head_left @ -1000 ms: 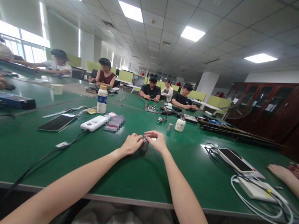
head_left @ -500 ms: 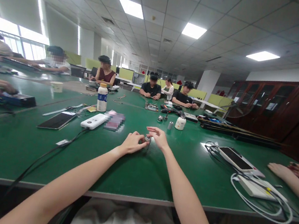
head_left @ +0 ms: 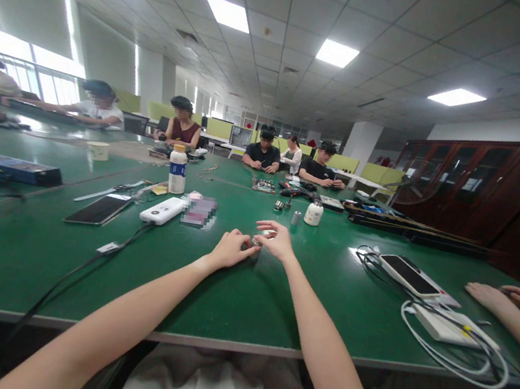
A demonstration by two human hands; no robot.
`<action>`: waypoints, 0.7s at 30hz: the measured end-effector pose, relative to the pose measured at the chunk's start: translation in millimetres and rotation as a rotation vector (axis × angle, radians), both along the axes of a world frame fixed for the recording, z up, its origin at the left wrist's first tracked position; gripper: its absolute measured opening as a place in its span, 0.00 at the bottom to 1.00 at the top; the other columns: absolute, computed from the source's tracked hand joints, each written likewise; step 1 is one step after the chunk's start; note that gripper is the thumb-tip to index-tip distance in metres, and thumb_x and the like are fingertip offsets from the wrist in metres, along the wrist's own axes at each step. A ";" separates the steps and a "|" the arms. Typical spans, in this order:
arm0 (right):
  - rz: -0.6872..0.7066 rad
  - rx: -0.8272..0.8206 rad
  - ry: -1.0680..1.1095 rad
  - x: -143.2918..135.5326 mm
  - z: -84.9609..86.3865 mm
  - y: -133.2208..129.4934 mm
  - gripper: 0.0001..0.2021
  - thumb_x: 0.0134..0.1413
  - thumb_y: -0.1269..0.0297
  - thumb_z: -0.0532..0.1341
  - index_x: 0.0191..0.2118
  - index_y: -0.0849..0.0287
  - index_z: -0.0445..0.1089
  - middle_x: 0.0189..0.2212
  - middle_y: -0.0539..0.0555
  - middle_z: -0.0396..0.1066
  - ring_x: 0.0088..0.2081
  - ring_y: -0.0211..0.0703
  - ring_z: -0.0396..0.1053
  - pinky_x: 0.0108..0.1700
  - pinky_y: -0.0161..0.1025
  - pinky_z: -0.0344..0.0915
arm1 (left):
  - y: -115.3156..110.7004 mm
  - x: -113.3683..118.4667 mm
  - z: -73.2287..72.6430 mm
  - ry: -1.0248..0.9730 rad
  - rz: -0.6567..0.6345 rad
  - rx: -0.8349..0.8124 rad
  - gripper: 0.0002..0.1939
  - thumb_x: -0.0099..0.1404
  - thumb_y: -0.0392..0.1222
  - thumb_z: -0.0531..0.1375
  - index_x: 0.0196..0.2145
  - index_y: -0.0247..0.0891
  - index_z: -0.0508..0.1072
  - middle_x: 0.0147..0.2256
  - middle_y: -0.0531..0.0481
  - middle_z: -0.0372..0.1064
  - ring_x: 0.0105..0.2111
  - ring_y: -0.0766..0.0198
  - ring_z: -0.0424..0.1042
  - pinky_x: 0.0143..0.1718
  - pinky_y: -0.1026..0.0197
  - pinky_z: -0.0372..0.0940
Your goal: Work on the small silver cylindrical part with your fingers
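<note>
A small silvery metal cylinder (head_left: 255,252) stands between my hands near the middle of the green table (head_left: 204,297). My left hand (head_left: 231,248) is closed on its side, thumb and fingers gripping it from the left. From the right, my right hand (head_left: 276,240) reaches over its top, thumb and curved fingers pinching there and partly hiding it. Just beyond stand a similar grey metal cylinder (head_left: 296,218) and a squat white bottle (head_left: 313,213). Some small dark and metal parts (head_left: 279,205) lie near them.
Left of my hands are a white power bank (head_left: 162,210) with a black cable, a phone (head_left: 98,208) and a blue-labelled bottle (head_left: 177,171). To the right are cables, another phone (head_left: 409,275) and a co-worker's hand (head_left: 485,295). A power tool (head_left: 297,191) lies farther back.
My right hand's fingers have come slightly lower and closer over the cylinder's top. My left hand stays in place. A co-worker's hand at far left has moved off the blue box.
</note>
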State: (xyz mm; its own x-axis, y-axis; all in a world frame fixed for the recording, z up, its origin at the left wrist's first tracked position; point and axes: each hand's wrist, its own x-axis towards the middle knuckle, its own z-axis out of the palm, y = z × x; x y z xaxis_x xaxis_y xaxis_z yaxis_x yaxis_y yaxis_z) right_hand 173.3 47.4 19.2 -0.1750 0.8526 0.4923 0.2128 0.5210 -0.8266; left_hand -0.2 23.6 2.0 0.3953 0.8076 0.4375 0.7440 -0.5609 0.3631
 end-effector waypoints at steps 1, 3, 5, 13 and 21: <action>0.001 0.003 0.000 -0.2 0.6 -0.5 0.20 0.38 0.74 0.68 0.43 0.59 0.76 0.38 0.55 0.78 0.29 0.38 0.77 0.34 0.36 0.76 | 0.3 -0.1 -0.3 -0.001 0.001 0.002 0.19 0.67 0.57 0.57 0.30 0.40 0.75 0.33 0.47 0.75 0.42 0.53 0.69 0.44 0.54 0.61; 0.003 0.010 0.001 -0.5 1.8 -1.7 0.20 0.38 0.74 0.67 0.43 0.59 0.76 0.39 0.55 0.78 0.28 0.37 0.77 0.36 0.37 0.76 | 0.7 -0.1 -0.7 -0.003 0.001 0.005 0.19 0.67 0.57 0.57 0.30 0.40 0.75 0.33 0.47 0.75 0.42 0.52 0.69 0.44 0.54 0.61; 0.004 0.015 0.005 -0.6 2.2 -2.7 0.21 0.38 0.74 0.67 0.44 0.59 0.75 0.39 0.55 0.77 0.27 0.36 0.76 0.38 0.38 0.76 | 0.8 0.0 -1.0 -0.003 -0.001 0.007 0.19 0.67 0.57 0.57 0.29 0.40 0.74 0.33 0.47 0.75 0.42 0.53 0.69 0.43 0.55 0.61; -0.037 0.006 0.041 4.2 1.0 3.5 0.23 0.41 0.70 0.69 0.48 0.58 0.73 0.41 0.55 0.76 0.31 0.38 0.77 0.39 0.39 0.76 | 1.8 0.1 -2.5 -0.004 -0.016 0.017 0.19 0.67 0.57 0.57 0.28 0.40 0.73 0.32 0.48 0.75 0.42 0.53 0.69 0.43 0.55 0.60; -0.148 -0.122 -0.001 30.7 -18.1 26.1 0.15 0.63 0.63 0.62 0.53 0.62 0.67 0.47 0.57 0.71 0.42 0.44 0.73 0.44 0.46 0.74 | 2.0 1.4 -3.5 -0.040 0.029 0.026 0.19 0.65 0.58 0.59 0.40 0.38 0.73 0.41 0.44 0.75 0.48 0.49 0.67 0.48 0.50 0.60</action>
State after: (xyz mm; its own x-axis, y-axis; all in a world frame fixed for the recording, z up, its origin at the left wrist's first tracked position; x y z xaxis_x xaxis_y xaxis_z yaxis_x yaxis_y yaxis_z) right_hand 204.0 73.5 1.1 -0.0434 0.9226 0.3833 0.2808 0.3795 -0.8815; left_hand 1.2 25.5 -1.4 0.3536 0.8064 0.4739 0.7452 -0.5491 0.3783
